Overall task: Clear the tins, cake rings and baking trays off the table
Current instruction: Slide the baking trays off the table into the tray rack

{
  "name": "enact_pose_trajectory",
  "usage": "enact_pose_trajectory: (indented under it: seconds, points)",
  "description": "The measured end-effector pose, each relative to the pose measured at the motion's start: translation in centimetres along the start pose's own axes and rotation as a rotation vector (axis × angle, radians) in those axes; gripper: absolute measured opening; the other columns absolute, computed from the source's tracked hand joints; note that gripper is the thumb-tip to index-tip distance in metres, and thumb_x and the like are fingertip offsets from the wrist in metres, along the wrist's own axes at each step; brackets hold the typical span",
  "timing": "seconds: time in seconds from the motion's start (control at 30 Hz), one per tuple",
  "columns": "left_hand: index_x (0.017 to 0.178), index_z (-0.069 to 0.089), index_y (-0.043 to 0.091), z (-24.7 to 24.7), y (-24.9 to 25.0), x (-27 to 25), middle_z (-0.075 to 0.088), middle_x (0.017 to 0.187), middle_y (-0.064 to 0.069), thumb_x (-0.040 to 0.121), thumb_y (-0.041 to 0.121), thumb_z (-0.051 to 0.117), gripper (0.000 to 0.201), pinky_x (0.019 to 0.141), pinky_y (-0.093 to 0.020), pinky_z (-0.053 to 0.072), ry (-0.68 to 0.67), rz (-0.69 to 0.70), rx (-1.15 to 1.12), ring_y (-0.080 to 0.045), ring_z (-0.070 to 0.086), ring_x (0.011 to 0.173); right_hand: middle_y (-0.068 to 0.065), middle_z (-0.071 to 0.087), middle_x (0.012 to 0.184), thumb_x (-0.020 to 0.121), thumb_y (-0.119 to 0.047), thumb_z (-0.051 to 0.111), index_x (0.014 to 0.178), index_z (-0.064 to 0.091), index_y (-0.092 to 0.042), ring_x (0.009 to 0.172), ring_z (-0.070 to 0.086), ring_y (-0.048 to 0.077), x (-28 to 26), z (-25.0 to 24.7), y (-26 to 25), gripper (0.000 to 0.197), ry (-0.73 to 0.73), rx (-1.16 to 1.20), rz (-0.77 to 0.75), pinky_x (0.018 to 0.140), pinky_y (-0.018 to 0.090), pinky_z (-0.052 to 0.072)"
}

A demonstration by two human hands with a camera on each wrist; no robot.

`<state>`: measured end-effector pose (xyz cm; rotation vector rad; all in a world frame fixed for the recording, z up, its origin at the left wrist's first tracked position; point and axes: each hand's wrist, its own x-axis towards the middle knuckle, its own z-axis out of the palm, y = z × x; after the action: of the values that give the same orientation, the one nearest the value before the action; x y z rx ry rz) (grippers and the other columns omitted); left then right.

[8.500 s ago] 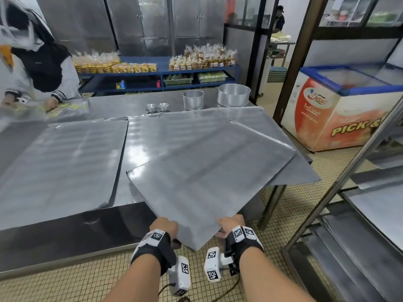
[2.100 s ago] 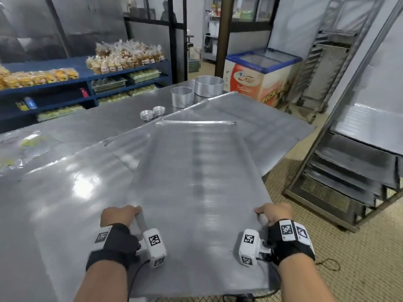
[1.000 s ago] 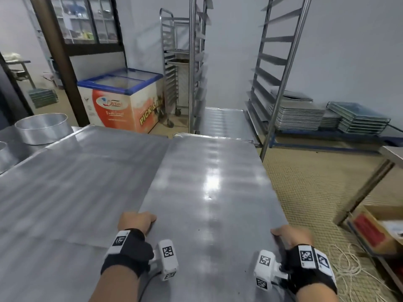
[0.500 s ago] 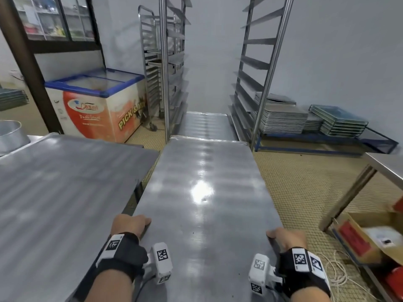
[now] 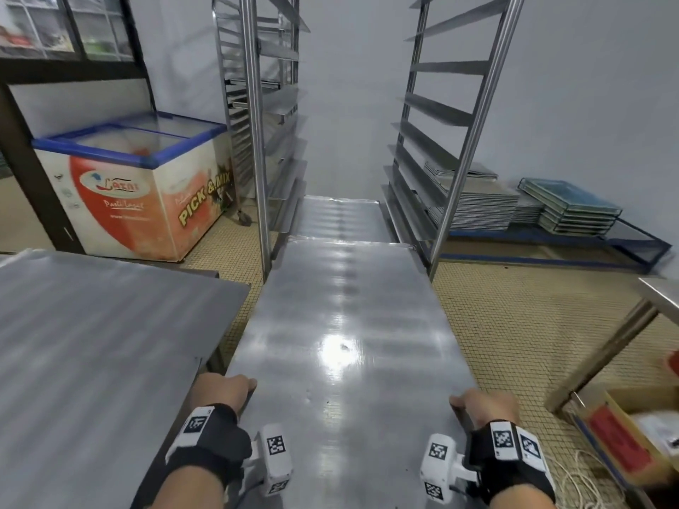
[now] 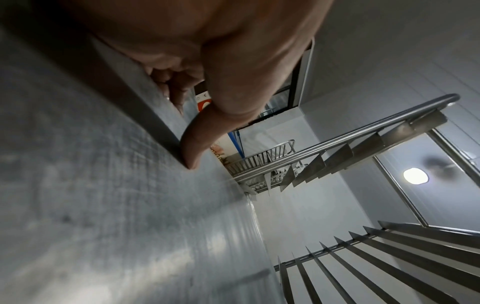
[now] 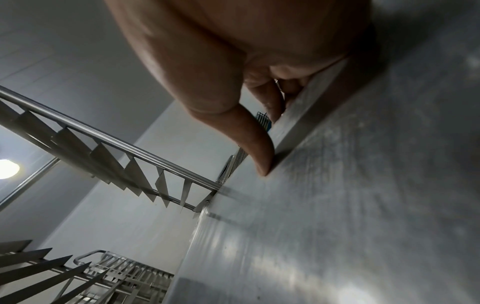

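I carry a long flat metal baking tray (image 5: 345, 347) level in front of me, off the table. My left hand (image 5: 224, 389) grips its left rim near the near end, thumb on top (image 6: 192, 144), fingers curled under. My right hand (image 5: 481, 402) grips the right rim the same way, thumb along the edge (image 7: 259, 152). The tray's far end points into the open tall metal rack (image 5: 455, 141), between its two uprights. Another tray (image 5: 341, 218) sits low in that rack just beyond. A further tray (image 5: 92, 325) lies on the table at my left.
A chest freezer (image 5: 139, 185) stands at left behind a second rack (image 5: 257, 104). Stacks of trays (image 5: 477, 207) sit on a low blue stand by the right wall. A steel table (image 5: 661, 292) and a cardboard box (image 5: 624, 435) are at right on the tiled floor.
I have turned right, away from the table, with the tray in both hands. The rack now lies straight ahead and closer. The cake tins have left the view.
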<state>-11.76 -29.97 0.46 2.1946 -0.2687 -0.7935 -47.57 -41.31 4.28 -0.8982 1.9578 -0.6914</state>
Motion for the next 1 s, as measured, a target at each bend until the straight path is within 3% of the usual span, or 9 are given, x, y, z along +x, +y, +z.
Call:
enact_pose_trajectory:
  seconds: [0.07,0.2,0.33,0.4,0.5,0.67,0.77,0.87,1.0]
  points:
    - [0.099,0.064,-0.011,0.6,1.0,1.0,0.068,0.118,-0.028,0.079,0.022,0.08,0.042,0.087,-0.038,0.051,0.002,0.001,0.023,-0.041,0.065,0.106,0.013,0.054,0.075,0.076,0.0,0.08,0.069,0.048,0.002,0.079,0.054,0.033,1.1,0.9,-0.9,0.033,0.009,-0.002,0.004,0.076,0.039,0.046]
    - [0.094,0.061,-0.01,1.8,2.7,2.8,0.068,0.116,-0.029,0.078,0.017,0.082,0.038,0.094,-0.045,0.052,-0.003,-0.02,-0.006,-0.042,0.065,0.101,0.022,0.063,0.09,0.076,0.002,0.08,0.074,0.052,0.009,0.082,0.058,0.034,3.4,2.4,-2.4,0.028,-0.002,0.006,0.031,0.075,0.038,0.047]
    - [0.114,0.062,-0.016,3.0,4.5,4.5,0.065,0.123,-0.029,0.082,0.015,0.08,0.049,0.089,-0.039,0.048,-0.013,-0.042,-0.027,-0.042,0.062,0.106,0.021,0.061,0.096,0.079,-0.002,0.08,0.083,0.051,0.007,0.084,0.054,0.033,5.9,3.9,-4.3,0.031,-0.013,0.0,0.031,0.074,0.037,0.042]
    - [0.118,0.061,-0.015,3.7,5.6,5.4,0.064,0.124,-0.028,0.082,0.015,0.08,0.05,0.086,-0.036,0.044,-0.024,-0.052,-0.026,-0.04,0.06,0.102,0.021,0.062,0.093,0.078,-0.002,0.08,0.087,0.054,0.011,0.083,0.056,0.034,7.4,4.7,-5.4,0.03,-0.024,0.004,0.031,0.073,0.037,0.043]
    - [0.109,0.061,-0.014,5.0,7.7,7.4,0.066,0.12,-0.029,0.08,0.014,0.081,0.045,0.092,-0.04,0.05,-0.022,-0.051,-0.043,-0.042,0.063,0.103,0.021,0.064,0.091,0.078,-0.001,0.079,0.092,0.058,0.012,0.08,0.058,0.034,9.6,6.0,-7.4,0.029,-0.049,0.002,0.039,0.069,0.034,0.042]
    - [0.124,0.057,-0.017,7.3,11.7,10.1,0.062,0.128,-0.03,0.082,0.015,0.081,0.058,0.096,-0.041,0.048,-0.01,-0.082,-0.03,-0.044,0.061,0.114,0.015,0.061,0.072,0.076,-0.003,0.082,0.084,0.058,0.009,0.064,0.058,0.028,13.9,8.3,-11.1,0.027,-0.042,0.012,0.036,0.057,0.031,0.042]
    - [0.126,0.056,-0.017,8.8,13.6,11.9,0.061,0.129,-0.03,0.083,0.014,0.08,0.058,0.098,-0.042,0.048,0.0,-0.089,-0.052,-0.046,0.06,0.115,0.016,0.062,0.074,0.076,-0.004,0.081,0.083,0.059,0.006,0.066,0.059,0.03,16.3,9.5,-13.1,0.025,-0.039,-0.01,0.018,0.059,0.031,0.043]
    - [0.128,0.054,-0.018,10.3,15.4,13.5,0.059,0.134,-0.031,0.085,0.013,0.078,0.058,0.099,-0.041,0.045,0.015,-0.089,-0.069,-0.045,0.058,0.12,0.023,0.066,0.083,0.075,-0.002,0.082,0.086,0.062,0.009,0.074,0.065,0.035,18.7,10.6,-14.8,0.026,-0.049,-0.007,0.018,0.069,0.036,0.051]
    - [0.126,0.057,-0.017,12.0,17.1,15.2,0.06,0.133,-0.03,0.084,0.017,0.081,0.059,0.098,-0.041,0.046,0.022,-0.11,-0.088,-0.045,0.058,0.12,0.02,0.066,0.077,0.073,-0.004,0.084,0.082,0.06,0.007,0.07,0.065,0.035,21.6,12.2,-16.5,0.028,-0.059,-0.016,0.03,0.073,0.041,0.057]
